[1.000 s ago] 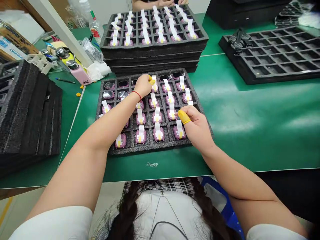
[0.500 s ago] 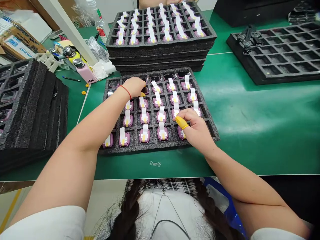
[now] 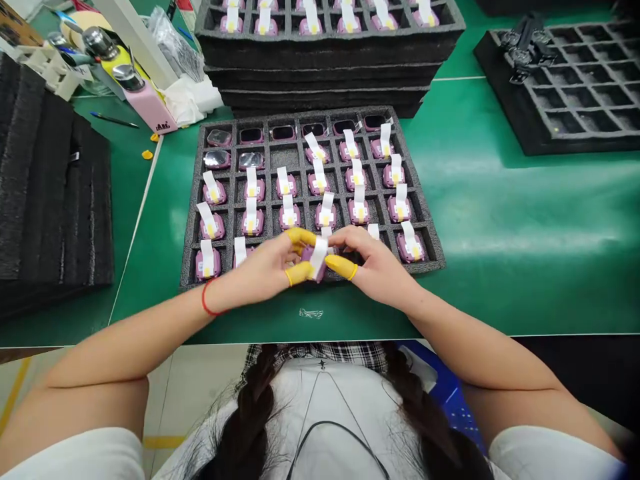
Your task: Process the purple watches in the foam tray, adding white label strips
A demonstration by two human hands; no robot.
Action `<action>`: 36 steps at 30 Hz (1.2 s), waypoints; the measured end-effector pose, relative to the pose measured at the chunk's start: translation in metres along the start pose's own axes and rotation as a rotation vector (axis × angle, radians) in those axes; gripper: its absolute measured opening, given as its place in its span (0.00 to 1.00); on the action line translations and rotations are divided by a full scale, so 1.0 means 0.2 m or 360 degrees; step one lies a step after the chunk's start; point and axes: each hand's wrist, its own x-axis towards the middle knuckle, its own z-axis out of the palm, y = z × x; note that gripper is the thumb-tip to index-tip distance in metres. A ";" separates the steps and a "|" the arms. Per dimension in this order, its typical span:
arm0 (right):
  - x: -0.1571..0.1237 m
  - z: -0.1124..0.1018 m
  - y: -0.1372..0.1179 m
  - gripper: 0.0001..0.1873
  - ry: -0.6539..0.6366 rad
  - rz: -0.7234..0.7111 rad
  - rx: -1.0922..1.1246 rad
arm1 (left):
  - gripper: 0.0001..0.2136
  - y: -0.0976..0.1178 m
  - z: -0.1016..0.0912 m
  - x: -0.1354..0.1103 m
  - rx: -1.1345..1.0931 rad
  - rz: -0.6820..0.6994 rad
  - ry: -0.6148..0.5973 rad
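**Q:** What do I have on the head view?

**A:** I see the left hand (image 3: 255,265) and the right hand (image 3: 376,265) close together at the near edge of a black foam tray (image 3: 189,230), pinching 1 pink device (image 3: 311,255) with a white paper tab between them. Yellow finger cots (image 3: 340,267) cover some fingertips.

**Q:** What's in that tray?

**A:** It's 6 cells across. Pink devices with white tabs and yellow tape fill most cells, while dark-faced units (image 3: 283,133) without tabs line the far row.

**Q:** And around it?

**A:** I can see a stack of foam trays (image 3: 325,87) behind it, the top one loaded with pink devices. On the green worktop (image 3: 525,253), off to the right, another foam tray (image 3: 590,127) holds black parts (image 3: 525,47) at one corner.
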 end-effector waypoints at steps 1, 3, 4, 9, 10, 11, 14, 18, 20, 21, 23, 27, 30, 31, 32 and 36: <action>-0.01 0.02 0.00 0.06 -0.0052 0.0003 -0.0021 | 0.11 -0.01 0.04 -0.04 0.0109 -0.0004 0.0025; -0.01 0.05 -0.01 0.03 -0.0069 0.0013 -0.0058 | 0.11 -0.04 0.09 -0.08 0.0382 0.0020 0.0086; -0.01 0.06 0.00 0.03 -0.0047 0.0022 -0.0067 | 0.11 -0.05 0.10 -0.09 0.0510 0.0059 0.0122; -0.02 0.07 0.01 0.05 0.0098 -0.0231 -0.0198 | 0.11 -0.11 0.10 -0.08 0.0964 0.0428 0.0334; -0.03 0.07 0.01 0.05 0.0102 -0.0356 -0.0259 | 0.11 -0.12 0.10 -0.08 0.0984 0.0460 0.0353; -0.03 0.06 0.00 0.05 0.0082 -0.0491 -0.0323 | 0.10 -0.13 0.10 -0.08 0.0966 0.0476 0.0365; -0.03 0.03 0.00 0.07 -0.0100 -0.0839 -0.0481 | 0.06 -0.14 0.10 -0.09 0.0850 0.0497 0.0396; -0.02 -0.01 -0.01 0.04 -0.0328 -0.0903 -0.0481 | 0.02 -0.14 0.10 -0.09 0.0823 0.0521 0.0405; -0.02 -0.01 -0.01 0.03 -0.0377 -0.0803 -0.0370 | 0.03 -0.13 0.10 -0.10 0.0821 0.0531 0.0392; -0.02 0.00 -0.01 0.04 -0.0377 -0.0747 -0.0321 | 0.03 -0.13 0.10 -0.10 0.0817 0.0534 0.0380; -0.02 0.00 -0.01 0.03 -0.0336 -0.0642 -0.0274 | 0.03 -0.13 0.10 -0.10 0.0814 0.0535 0.0352; -0.03 0.01 -0.02 0.03 -0.0298 -0.0516 -0.0193 | 0.04 -0.12 0.11 -0.11 0.0825 0.0516 0.0360; -0.03 0.01 -0.03 0.08 -0.0190 -0.0314 -0.0126 | 0.04 -0.12 0.12 -0.11 0.0877 0.0544 0.0377; -0.04 0.02 -0.03 0.08 -0.0172 -0.0293 -0.0131 | 0.04 -0.12 0.12 -0.11 0.0894 0.0554 0.0383; -0.04 0.02 -0.03 0.07 -0.0175 -0.0329 -0.0150 | 0.04 -0.12 0.13 -0.10 0.0900 0.0552 0.0392; -0.03 0.02 -0.04 0.08 -0.0177 -0.0746 -0.0340 | 0.02 -0.12 0.13 -0.10 0.0828 0.0482 0.0453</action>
